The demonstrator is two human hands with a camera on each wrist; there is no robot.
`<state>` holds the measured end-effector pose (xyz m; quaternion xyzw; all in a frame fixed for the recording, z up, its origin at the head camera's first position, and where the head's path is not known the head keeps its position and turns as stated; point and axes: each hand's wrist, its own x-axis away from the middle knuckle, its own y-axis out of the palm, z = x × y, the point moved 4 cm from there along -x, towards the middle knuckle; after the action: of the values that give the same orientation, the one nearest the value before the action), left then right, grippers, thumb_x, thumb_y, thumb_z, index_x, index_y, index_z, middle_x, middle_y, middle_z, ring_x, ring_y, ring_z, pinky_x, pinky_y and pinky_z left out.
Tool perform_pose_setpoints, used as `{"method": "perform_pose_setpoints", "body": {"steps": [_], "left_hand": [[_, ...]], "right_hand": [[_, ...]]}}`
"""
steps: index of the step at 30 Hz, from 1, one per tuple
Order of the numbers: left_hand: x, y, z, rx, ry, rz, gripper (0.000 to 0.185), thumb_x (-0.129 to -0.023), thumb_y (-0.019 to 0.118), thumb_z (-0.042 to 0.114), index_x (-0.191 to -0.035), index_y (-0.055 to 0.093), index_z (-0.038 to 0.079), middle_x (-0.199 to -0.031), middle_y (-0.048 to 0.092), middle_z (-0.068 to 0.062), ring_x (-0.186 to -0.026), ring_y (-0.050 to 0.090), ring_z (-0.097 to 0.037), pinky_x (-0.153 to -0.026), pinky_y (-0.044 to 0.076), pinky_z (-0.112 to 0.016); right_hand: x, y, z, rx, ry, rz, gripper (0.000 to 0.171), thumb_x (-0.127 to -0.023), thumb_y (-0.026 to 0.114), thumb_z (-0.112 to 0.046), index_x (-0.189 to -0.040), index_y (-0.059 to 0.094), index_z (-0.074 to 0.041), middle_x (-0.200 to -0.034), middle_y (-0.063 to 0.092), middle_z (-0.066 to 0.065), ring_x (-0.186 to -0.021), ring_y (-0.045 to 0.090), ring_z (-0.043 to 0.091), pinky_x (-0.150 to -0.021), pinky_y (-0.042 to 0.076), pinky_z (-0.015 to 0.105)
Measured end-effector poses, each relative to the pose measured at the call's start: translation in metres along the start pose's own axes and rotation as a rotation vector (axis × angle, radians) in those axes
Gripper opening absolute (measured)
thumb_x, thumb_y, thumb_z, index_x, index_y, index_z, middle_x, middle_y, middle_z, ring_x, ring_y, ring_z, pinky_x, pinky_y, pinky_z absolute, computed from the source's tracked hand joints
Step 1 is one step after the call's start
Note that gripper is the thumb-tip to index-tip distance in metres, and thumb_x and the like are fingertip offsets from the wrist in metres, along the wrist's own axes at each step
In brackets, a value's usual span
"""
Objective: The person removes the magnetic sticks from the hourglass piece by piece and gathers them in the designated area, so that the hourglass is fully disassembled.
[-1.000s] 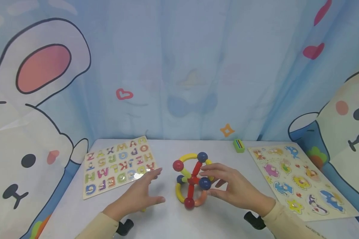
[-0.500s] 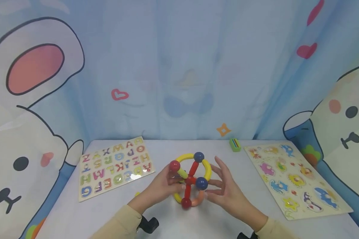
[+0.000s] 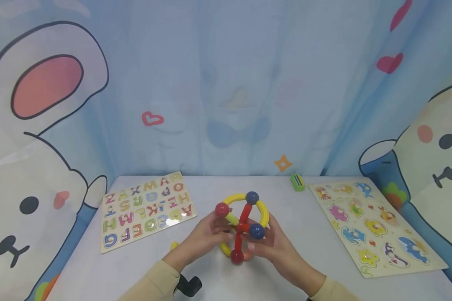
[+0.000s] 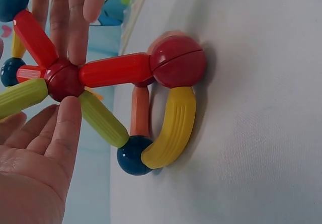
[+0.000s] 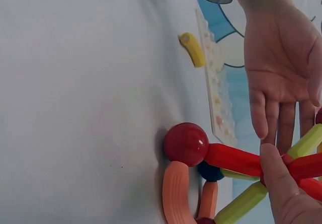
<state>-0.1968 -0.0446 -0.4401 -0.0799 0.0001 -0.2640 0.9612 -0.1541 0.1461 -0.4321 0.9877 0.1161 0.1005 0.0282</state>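
Observation:
A ball-and-stick toy structure (image 3: 245, 228) made of red and blue balls joined by red, yellow, green and orange rods stands on the table in front of me. My left hand (image 3: 201, 240) holds it from the left, thumb in front by the middle red ball (image 4: 64, 79), fingers behind. From the other side my right hand (image 3: 276, 251) grips it, its thumb (image 5: 276, 176) lying across the red rods near the centre. The lowest red ball (image 5: 186, 144) and the curved rods beneath appear to rest on the table. Both hands partly hide the lower rods.
A yellow curved rod (image 5: 192, 49) lies apart on the table, mostly behind my left wrist in the head view. An alphabet puzzle board (image 3: 147, 213) is at the left, an animal puzzle board (image 3: 376, 228) at the right. A small green block (image 3: 297, 182) sits near the back edge.
My left hand has come in from the left and taken hold of the structure. The right hand has shifted from its right edge inward to the lower middle. The structure stays about where it was.

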Motion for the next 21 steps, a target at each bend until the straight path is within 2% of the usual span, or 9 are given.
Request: {"method": "perform_pose_setpoints", "body": {"steps": [6, 12, 18, 21], "left_hand": [[0.001, 0.001, 0.000, -0.038, 0.012, -0.009, 0.050, -0.092, 0.066, 0.009, -0.139, 0.049, 0.012, -0.131, 0.063, -0.003, -0.123, 0.058, -0.023, -0.102, 0.047, -0.044], [0.005, 0.004, 0.000, 0.007, 0.034, -0.007, 0.051, -0.093, 0.065, 0.009, -0.141, 0.047, 0.012, -0.132, 0.062, -0.002, -0.124, 0.057, -0.022, -0.102, 0.047, -0.038], [0.010, 0.012, 0.000, 0.075, 0.083, 0.008, 0.062, -0.095, 0.064, 0.012, -0.150, 0.036, 0.010, -0.143, 0.053, -0.007, -0.130, 0.052, -0.024, -0.102, 0.046, -0.030], [0.011, 0.016, 0.001, 0.069, 0.097, 0.014, 0.064, -0.097, 0.063, 0.018, -0.151, 0.031, 0.012, -0.146, 0.050, -0.007, -0.131, 0.050, -0.023, -0.102, 0.045, -0.028]], "right_hand": [[-0.001, -0.003, -0.003, 0.054, 0.001, 0.041, 0.089, -0.088, 0.075, -0.017, -0.154, 0.017, -0.023, -0.148, 0.047, 0.016, -0.130, 0.051, 0.036, -0.101, 0.043, 0.060], [-0.003, -0.006, -0.002, 0.067, -0.022, 0.013, 0.086, -0.089, 0.074, -0.017, -0.154, 0.018, -0.022, -0.150, 0.046, 0.014, -0.135, 0.046, 0.037, -0.104, 0.039, 0.061], [-0.003, -0.011, 0.000, 0.089, -0.041, 0.025, 0.082, -0.091, 0.069, -0.023, -0.155, 0.018, -0.023, -0.151, 0.045, 0.011, -0.135, 0.044, 0.036, -0.103, 0.042, 0.059], [-0.004, -0.013, 0.000, 0.082, -0.044, 0.023, 0.080, -0.093, 0.067, -0.025, -0.156, 0.017, -0.024, -0.152, 0.043, 0.013, -0.133, 0.047, 0.037, -0.102, 0.043, 0.059]]}}
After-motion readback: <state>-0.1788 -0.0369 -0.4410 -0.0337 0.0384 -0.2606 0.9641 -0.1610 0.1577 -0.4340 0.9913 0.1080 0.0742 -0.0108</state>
